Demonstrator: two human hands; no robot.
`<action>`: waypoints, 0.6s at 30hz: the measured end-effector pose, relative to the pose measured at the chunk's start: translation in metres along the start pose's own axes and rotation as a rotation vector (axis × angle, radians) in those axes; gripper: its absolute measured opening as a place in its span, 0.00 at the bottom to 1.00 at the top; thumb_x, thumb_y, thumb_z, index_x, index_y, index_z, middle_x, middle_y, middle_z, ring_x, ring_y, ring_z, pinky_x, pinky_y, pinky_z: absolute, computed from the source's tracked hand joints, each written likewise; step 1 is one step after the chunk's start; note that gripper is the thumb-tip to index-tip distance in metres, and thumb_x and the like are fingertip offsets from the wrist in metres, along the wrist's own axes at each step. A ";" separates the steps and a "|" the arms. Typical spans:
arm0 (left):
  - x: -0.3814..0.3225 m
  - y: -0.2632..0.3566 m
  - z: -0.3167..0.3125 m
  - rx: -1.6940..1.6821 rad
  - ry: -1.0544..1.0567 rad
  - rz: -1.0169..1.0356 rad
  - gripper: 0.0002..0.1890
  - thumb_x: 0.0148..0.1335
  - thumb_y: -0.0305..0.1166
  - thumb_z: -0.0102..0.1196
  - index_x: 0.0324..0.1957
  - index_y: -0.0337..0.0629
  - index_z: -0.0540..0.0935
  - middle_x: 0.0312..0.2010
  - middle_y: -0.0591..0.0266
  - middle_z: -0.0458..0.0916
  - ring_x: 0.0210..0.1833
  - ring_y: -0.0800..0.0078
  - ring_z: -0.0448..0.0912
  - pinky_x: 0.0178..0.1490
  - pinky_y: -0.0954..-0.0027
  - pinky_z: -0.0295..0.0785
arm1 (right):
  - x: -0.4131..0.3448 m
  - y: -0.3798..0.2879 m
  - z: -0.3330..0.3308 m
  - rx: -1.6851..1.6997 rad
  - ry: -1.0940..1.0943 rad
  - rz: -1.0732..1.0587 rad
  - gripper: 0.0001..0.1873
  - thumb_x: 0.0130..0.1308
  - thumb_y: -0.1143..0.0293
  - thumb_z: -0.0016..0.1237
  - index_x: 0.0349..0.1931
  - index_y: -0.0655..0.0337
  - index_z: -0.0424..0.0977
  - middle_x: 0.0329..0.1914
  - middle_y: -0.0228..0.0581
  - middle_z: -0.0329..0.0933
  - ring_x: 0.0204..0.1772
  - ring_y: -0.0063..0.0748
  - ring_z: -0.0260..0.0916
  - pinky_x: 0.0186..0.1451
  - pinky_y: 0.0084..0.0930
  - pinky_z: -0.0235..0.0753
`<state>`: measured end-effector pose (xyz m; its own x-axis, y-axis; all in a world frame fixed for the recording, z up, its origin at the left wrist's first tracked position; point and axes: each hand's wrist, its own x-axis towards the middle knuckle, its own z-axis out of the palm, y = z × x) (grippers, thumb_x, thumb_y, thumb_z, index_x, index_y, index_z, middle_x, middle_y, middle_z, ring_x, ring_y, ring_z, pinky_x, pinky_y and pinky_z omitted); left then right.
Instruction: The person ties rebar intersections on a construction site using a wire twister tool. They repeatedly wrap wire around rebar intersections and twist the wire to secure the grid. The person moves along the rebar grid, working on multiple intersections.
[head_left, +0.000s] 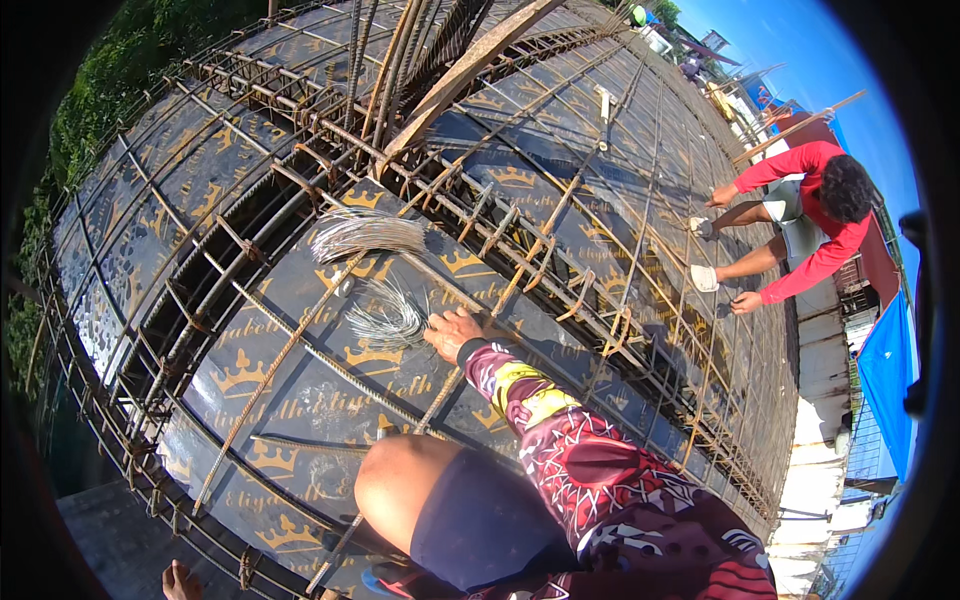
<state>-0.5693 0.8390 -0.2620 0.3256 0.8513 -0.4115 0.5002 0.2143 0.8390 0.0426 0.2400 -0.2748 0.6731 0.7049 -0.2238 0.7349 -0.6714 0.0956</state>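
Observation:
My right hand (454, 335), in a patterned long sleeve, reaches to the right edge of a loose, fanned bunch of thin tie wire (386, 315). Its fingertips meet the wire ends; whether they grip any is unclear. Just above lies a thicker bundle of tie wire (367, 234) on the printed black form panel (322, 390), across a rusty rebar. A hand at the lower left edge, apparently my left hand (180, 581), shows only its fingers beside the outer beam cage; what it may hold is hidden. My bent knee (405, 480) is over the panel.
Rebar beam cages (480, 202) border the panel, with gaps beneath them. Upright bars (382, 75) and a slanting wooden plank (465, 79) rise at the top. A co-worker in a red long-sleeved top (840, 195) bends over the rebar mesh at the right. A T-shaped object (604, 116) lies beyond.

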 end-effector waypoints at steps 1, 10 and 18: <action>-0.004 0.012 0.010 0.011 -0.017 -0.024 0.13 0.67 0.40 0.57 0.35 0.40 0.76 0.23 0.68 0.73 0.20 0.80 0.70 0.18 0.76 0.63 | -0.002 0.002 0.001 -0.007 -0.031 0.002 0.06 0.62 0.68 0.47 0.36 0.45 0.78 0.44 0.34 0.70 0.51 0.39 0.71 0.53 0.41 0.64; -0.083 0.160 0.080 0.172 -0.112 0.101 0.16 0.66 0.42 0.60 0.41 0.36 0.79 0.26 0.70 0.76 0.24 0.83 0.71 0.25 0.79 0.65 | 0.011 0.045 0.024 0.383 -0.030 -0.074 0.03 0.62 0.68 0.48 0.35 0.49 0.74 0.41 0.34 0.71 0.49 0.40 0.73 0.51 0.41 0.71; -0.179 0.278 0.142 0.013 -0.192 0.254 0.20 0.66 0.41 0.61 0.48 0.32 0.79 0.39 0.61 0.83 0.37 0.78 0.79 0.45 0.75 0.76 | 0.039 0.008 -0.075 0.581 0.045 0.157 0.08 0.68 0.66 0.44 0.41 0.58 0.72 0.36 0.53 0.79 0.43 0.60 0.76 0.47 0.49 0.74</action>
<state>-0.3749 0.6784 -0.0055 0.5862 0.7706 -0.2502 0.3930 -0.0004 0.9195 0.0811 0.2789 -0.2098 0.7819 0.5879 -0.2073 0.4697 -0.7742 -0.4243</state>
